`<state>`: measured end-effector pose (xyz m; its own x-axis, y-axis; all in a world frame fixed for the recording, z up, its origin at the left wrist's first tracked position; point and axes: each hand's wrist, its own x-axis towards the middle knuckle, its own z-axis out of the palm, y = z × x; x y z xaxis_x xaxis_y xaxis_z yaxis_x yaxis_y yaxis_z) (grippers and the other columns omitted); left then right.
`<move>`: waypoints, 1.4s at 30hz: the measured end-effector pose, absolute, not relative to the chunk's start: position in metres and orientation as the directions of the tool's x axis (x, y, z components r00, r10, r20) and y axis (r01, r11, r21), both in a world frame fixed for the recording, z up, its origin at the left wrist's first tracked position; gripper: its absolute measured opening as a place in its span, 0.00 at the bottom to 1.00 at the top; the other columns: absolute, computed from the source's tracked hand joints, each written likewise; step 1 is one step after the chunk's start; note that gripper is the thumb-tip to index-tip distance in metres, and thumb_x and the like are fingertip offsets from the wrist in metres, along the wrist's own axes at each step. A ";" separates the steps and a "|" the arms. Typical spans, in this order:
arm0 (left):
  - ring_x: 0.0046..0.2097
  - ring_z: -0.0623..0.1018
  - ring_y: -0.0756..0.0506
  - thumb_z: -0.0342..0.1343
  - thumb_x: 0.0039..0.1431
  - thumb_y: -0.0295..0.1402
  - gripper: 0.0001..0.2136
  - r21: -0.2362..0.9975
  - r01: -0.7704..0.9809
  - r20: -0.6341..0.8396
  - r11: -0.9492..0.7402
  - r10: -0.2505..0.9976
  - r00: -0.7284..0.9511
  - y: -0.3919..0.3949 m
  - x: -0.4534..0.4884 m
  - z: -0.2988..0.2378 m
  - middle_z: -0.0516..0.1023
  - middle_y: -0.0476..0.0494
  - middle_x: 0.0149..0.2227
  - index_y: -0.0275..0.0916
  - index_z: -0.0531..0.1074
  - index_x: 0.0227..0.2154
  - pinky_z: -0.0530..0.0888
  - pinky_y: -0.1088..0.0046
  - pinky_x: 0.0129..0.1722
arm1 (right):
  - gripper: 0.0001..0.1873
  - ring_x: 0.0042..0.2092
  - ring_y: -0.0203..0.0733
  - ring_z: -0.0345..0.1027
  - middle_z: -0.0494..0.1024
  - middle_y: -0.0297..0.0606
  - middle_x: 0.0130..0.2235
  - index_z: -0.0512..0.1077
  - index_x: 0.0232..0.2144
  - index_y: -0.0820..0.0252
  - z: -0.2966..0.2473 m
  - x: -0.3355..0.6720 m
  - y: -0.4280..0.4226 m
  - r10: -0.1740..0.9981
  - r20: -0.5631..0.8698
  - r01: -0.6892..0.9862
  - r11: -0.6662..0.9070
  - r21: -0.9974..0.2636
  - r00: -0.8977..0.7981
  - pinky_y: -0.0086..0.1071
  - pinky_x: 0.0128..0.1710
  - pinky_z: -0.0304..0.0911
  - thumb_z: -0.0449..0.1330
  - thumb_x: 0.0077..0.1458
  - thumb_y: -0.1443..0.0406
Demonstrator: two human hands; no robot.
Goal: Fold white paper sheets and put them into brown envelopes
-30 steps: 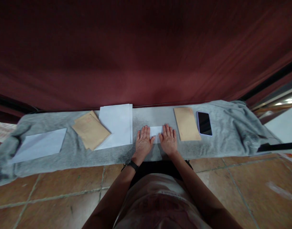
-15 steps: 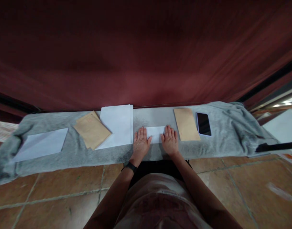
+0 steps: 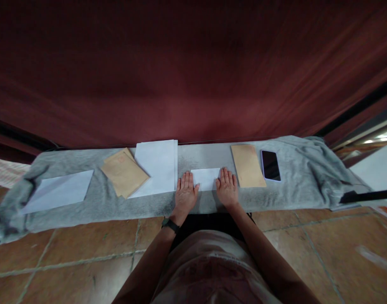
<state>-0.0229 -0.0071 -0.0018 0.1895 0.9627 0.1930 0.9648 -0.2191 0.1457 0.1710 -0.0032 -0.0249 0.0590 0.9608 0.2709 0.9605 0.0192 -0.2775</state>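
A small white folded sheet of paper (image 3: 206, 179) lies flat on the grey cloth in front of me. My left hand (image 3: 186, 195) rests palm down at its left edge, fingers stretched out and thumb touching the paper. At the right edge my right hand (image 3: 226, 188) lies flat in the same way, fingers pointing away from me. Just right of that hand is a brown paper envelope (image 3: 248, 166). A stack of white paper (image 3: 157, 164) lies left of my left hand, partly under several brown envelopes (image 3: 125, 174).
Grey cloth (image 3: 209, 157) covers the narrow bench. A dark-screened phone (image 3: 271, 165) lies to the right of the single envelope. At the far left rests another white sheet (image 3: 58, 191). A dark red curtain (image 3: 193, 84) hangs behind the bench, above a tiled floor (image 3: 95, 240).
Both hands have slid slightly outward along the small paper, my left to the left and my right to the right. More of the paper shows between them.
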 end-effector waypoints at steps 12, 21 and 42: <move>0.71 0.57 0.37 0.40 0.72 0.36 0.26 0.140 0.961 0.179 -0.237 0.961 0.211 -0.014 -0.030 -0.006 0.58 0.34 0.70 0.32 0.56 0.69 0.58 0.51 0.69 | 0.28 0.69 0.51 0.53 0.62 0.53 0.68 0.59 0.67 0.70 -0.026 0.182 -0.006 0.964 0.263 0.950 0.046 -0.310 0.039 0.50 0.67 0.47 0.41 0.69 0.67; 0.71 0.57 0.40 0.40 0.71 0.32 0.24 0.180 0.939 0.172 -0.294 0.949 0.264 -0.020 -0.034 0.001 0.60 0.40 0.69 0.37 0.59 0.67 0.58 0.53 0.70 | 0.29 0.68 0.50 0.54 0.63 0.52 0.67 0.57 0.68 0.68 -0.027 0.186 -0.008 0.964 0.267 0.946 0.069 -0.317 0.019 0.50 0.67 0.48 0.43 0.66 0.71; 0.64 0.71 0.38 0.50 0.70 0.36 0.19 0.192 0.782 0.194 -0.593 0.804 0.562 -0.040 -0.039 -0.002 0.74 0.29 0.59 0.29 0.71 0.56 0.67 0.56 0.65 | 0.24 0.68 0.43 0.56 0.66 0.44 0.66 0.66 0.63 0.63 0.004 0.136 -0.002 0.807 0.190 0.695 0.581 -0.424 -0.559 0.45 0.70 0.49 0.45 0.72 0.60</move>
